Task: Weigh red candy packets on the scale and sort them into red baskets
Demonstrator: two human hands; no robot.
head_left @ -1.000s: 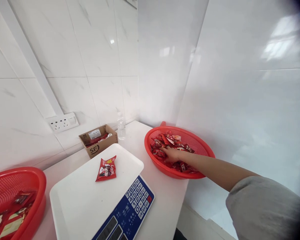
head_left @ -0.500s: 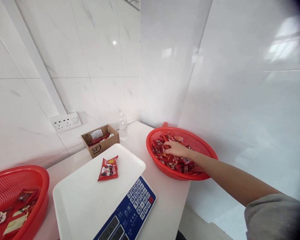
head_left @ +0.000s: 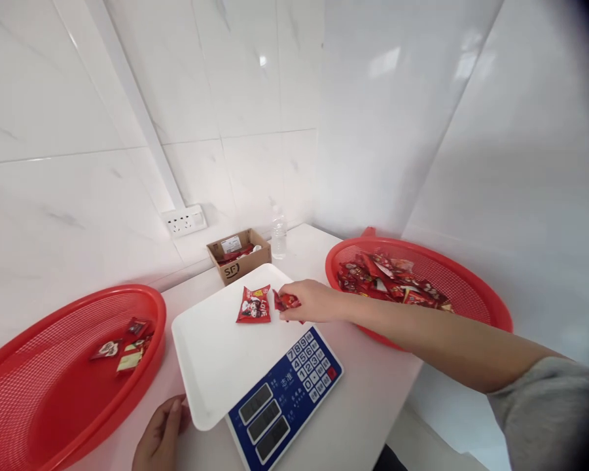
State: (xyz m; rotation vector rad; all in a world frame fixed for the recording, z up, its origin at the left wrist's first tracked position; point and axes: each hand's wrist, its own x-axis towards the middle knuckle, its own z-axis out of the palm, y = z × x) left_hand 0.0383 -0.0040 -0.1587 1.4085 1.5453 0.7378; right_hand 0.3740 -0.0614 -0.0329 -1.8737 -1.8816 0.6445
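Fingers of the left hand (head_left: 161,437) curl loosely at the near edge of the counter, grasping nothing, the fingertips just beside the near corner of the scale's white tray (head_left: 220,353) and close to the rim of the left red basket (head_left: 73,366). That basket holds only a few red packets (head_left: 125,343) near its far side. The scale's blue keypad panel (head_left: 285,392) faces the person, between the two arms.

Farther out, the right hand (head_left: 309,302) reaches across from the right, its fingers pinched on a small red packet (head_left: 287,301) at the right edge of the tray. Just to the left of that packet, apart from it by a narrow gap, a larger red packet marked LOVE (head_left: 254,305) lies flat on the tray, untouched by either hand.

Behind the right forearm sits the right red basket (head_left: 471,294), heaped with red packets (head_left: 390,278). Beyond the scale, against the tiled wall, stand an open cardboard box (head_left: 238,255) and a clear plastic bottle (head_left: 278,233), with a wall socket (head_left: 186,220) above them.
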